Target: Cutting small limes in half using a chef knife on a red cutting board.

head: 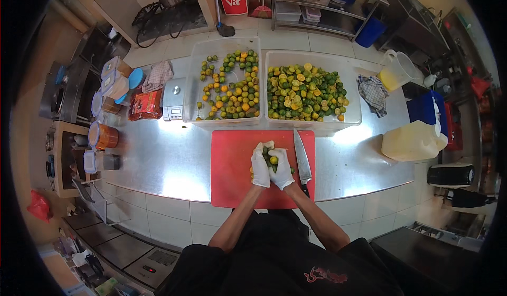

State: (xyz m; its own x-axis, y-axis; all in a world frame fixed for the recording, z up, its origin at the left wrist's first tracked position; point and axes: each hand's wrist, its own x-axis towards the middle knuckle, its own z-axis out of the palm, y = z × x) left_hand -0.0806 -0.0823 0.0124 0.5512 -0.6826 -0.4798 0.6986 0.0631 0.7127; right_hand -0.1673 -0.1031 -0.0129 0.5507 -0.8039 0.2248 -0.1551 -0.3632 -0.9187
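Both my hands wear white gloves and are cupped together over a red cutting board. Between my left hand and my right hand sit several small green and yellow citrus fruits. More fruit on the board is partly hidden behind my hands. To the right of my right hand a chef's knife lies flat, its dark handle towards me. Beyond the board, a left clear plastic bin holds whole citrus. Beside it, the right plastic bin is heaped with fruit, much of it cut in half.
The steel table also bears a kitchen scale, a red packet and lidded containers at the left. On the right are a checked cloth, a jug with yellow liquid and a big plastic jerrycan.
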